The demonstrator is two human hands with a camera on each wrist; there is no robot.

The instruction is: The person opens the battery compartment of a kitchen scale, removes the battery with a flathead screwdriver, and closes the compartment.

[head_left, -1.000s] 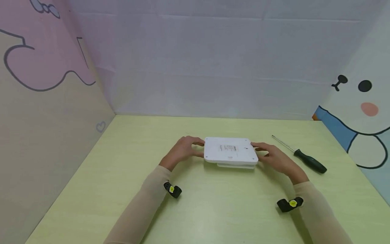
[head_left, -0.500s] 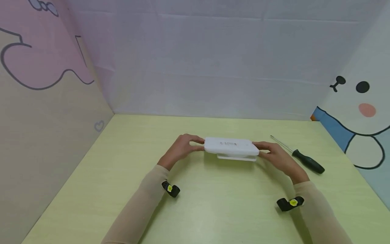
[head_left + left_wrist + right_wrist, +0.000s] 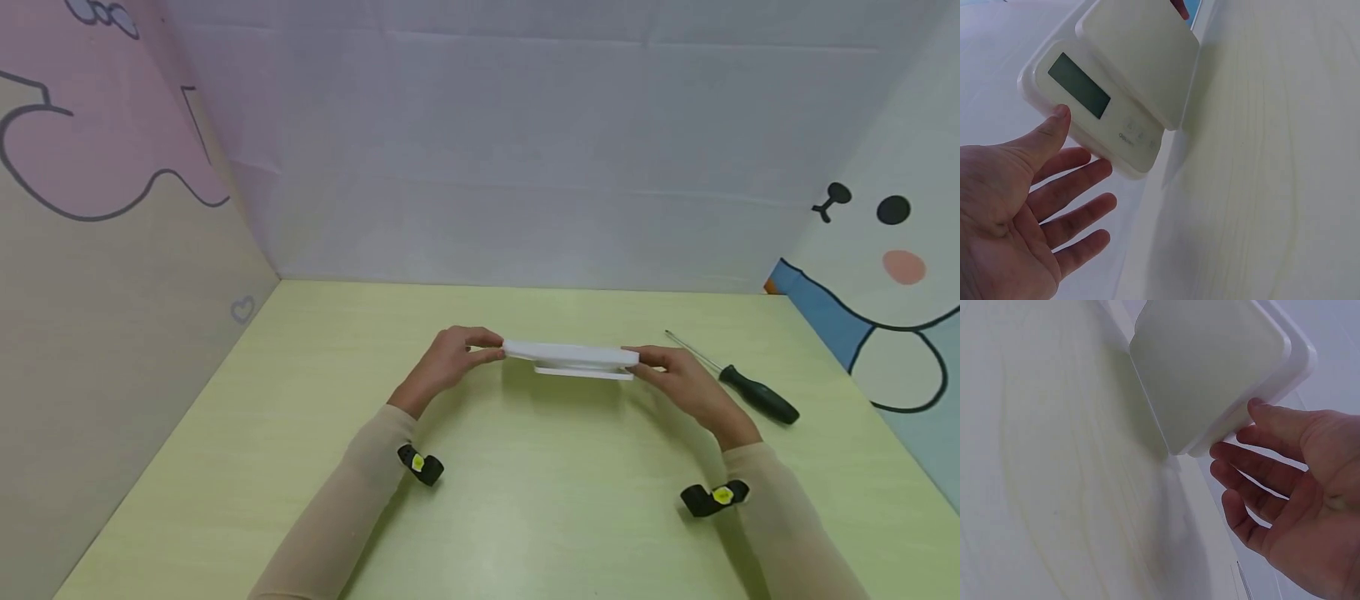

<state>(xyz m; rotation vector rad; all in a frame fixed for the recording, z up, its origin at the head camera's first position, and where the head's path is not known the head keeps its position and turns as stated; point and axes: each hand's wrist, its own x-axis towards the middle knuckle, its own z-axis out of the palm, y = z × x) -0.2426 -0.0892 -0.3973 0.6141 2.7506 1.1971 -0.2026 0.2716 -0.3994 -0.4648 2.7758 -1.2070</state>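
Between my hands is a white kitchen scale (image 3: 570, 353), seen nearly edge-on in the head view, with its weighing platform facing down. The left wrist view shows its dark display (image 3: 1079, 85) and the square platform (image 3: 1147, 56). My left hand (image 3: 447, 364) pinches the left end, thumb on the display side and fingers behind. At the opposite end my right hand (image 3: 686, 385) pinches the edge between thumb and fingers. A shadow lies on the table under the scale. The printed underside is turned out of sight.
A screwdriver (image 3: 759, 395) with a dark green handle lies on the pale yellow table (image 3: 480, 500), just beyond my right hand. A plain curtain-like wall (image 3: 480, 167) rises behind the table, with cartoon-printed panels at both sides.
The scale has tipped in my hands: its labelled underside faced up earlier, and now mostly its near edge shows. Both hands keep their grip and have risen slightly.
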